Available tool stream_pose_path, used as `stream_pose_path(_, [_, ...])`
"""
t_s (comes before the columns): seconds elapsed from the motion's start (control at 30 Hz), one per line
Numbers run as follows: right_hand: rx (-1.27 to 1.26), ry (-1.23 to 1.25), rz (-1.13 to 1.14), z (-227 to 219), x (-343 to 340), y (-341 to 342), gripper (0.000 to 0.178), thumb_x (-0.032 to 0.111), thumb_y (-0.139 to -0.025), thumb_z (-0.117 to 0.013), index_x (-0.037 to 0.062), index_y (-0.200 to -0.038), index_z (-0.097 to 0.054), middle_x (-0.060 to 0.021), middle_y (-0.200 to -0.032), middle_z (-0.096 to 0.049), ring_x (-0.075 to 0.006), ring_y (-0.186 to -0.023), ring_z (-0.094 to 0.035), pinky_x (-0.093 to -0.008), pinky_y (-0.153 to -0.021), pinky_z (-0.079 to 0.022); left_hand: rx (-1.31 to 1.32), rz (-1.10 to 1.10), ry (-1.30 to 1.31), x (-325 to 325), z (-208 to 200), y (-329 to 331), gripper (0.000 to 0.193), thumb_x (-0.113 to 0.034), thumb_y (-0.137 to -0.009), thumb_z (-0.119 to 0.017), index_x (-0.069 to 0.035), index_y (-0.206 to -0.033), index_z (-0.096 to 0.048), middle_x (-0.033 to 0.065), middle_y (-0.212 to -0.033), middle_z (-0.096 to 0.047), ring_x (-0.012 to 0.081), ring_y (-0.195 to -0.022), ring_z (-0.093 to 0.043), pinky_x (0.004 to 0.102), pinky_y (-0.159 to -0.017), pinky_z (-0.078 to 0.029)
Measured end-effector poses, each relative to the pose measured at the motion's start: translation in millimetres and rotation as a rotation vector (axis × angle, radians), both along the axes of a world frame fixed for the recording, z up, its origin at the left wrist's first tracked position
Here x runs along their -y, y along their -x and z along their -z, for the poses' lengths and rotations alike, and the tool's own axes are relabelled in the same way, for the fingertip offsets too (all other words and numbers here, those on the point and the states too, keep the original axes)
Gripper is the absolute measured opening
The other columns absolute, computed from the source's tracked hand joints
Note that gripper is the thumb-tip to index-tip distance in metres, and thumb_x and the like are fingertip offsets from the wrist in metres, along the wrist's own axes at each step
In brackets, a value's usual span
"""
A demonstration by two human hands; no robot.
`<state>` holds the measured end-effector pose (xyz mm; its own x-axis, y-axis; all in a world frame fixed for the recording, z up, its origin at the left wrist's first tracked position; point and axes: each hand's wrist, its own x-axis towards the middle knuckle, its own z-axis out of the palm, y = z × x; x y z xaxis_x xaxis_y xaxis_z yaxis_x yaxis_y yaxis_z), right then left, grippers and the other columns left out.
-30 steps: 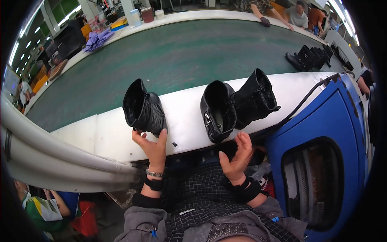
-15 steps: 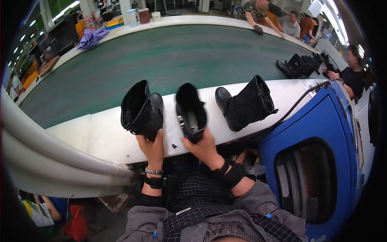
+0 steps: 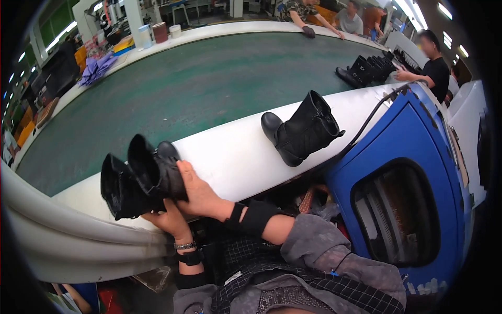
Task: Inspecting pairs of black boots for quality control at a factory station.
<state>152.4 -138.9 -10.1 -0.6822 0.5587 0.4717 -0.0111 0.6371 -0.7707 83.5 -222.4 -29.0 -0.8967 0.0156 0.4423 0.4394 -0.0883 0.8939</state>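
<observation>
Two black boots stand close together at the left end of the white ledge. My left hand is closed on the lower back of the outer boot, its fingers partly hidden under the boots. Against that boot leans the inner boot, its dark opening tipped to the upper left and its rounded toe toward the belt. My right hand grips the near right side of this inner boot, thumb along the top. Farther right, a third black boot with a strap lies tilted on the ledge, apart from both hands.
Beyond the white ledge runs a wide green belt. A blue machine with a dark window stands at my right, a pale curved duct at my left. Several black boots line the far right, near a seated co-worker.
The outer boot and the inner boot have moved left along the ledge in my hands and now touch. My right hand has crossed leftward next to my left. The view has shifted too.
</observation>
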Motion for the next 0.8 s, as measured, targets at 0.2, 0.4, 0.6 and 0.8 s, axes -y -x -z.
stream_pose_path(0.2, [-0.015, 0.071, -0.157, -2.0, 9.6, 27.1, 0.098, 0.01, -0.066, -0.065, -0.0052, -0.145, -0.008, -0.0386, -0.144, -0.015, -0.0513, -0.127, -0.034, -0.0423, -0.105, -0.036, 0.113, -0.032, -0.077, 3.9, -17.7, -0.1, 0.041, -0.003, -0.085, -0.057, 0.009, -0.116, -0.034, 0.0224, -0.115, -0.051, 0.0287, -0.1, -0.056, 0.0378, -0.09, -0.047])
stream_pose_path(0.4, [-0.043, 0.076, -0.349, 12.4, -10.3, 0.7, 0.089, 0.01, -0.069, -0.061, -0.0055, -0.144, -0.017, -0.0315, -0.144, -0.024, -0.0422, -0.133, -0.031, -0.0385, -0.111, -0.028, 0.166, 0.077, -0.026, 13.1, -21.1, -12.5, 0.055, -0.007, -0.085, -0.057, 0.008, -0.131, -0.031, 0.0208, -0.125, -0.047, 0.029, -0.112, -0.05, 0.0394, -0.097, -0.041])
stream_pose_path(0.6, [0.071, 0.294, -0.301, -3.1, -39.3, -81.4, 0.047, 0.008, -0.075, -0.059, -0.0053, -0.12, -0.051, -0.0208, -0.124, -0.053, -0.0281, -0.109, -0.057, -0.0335, -0.092, -0.047, -0.299, 0.045, 0.319, 42.2, -11.5, -49.4, 0.068, -0.01, -0.084, -0.052, 0.007, -0.142, -0.021, 0.0241, -0.143, -0.024, 0.0353, -0.134, -0.026, 0.0467, -0.112, -0.02])
stream_pose_path(0.8, [-0.005, 0.437, 0.071, -1.3, -87.5, -134.5, 0.035, 0.013, -0.077, -0.062, -0.0051, -0.107, -0.061, -0.016, -0.086, -0.067, -0.0219, -0.076, -0.066, -0.0318, -0.071, -0.052, -0.489, 0.441, 0.108, 17.5, -55.5, -99.4, 0.059, -0.003, -0.078, -0.05, 0.006, -0.133, -0.031, 0.0181, -0.145, -0.025, 0.0296, -0.131, -0.029, 0.0447, -0.112, -0.019])
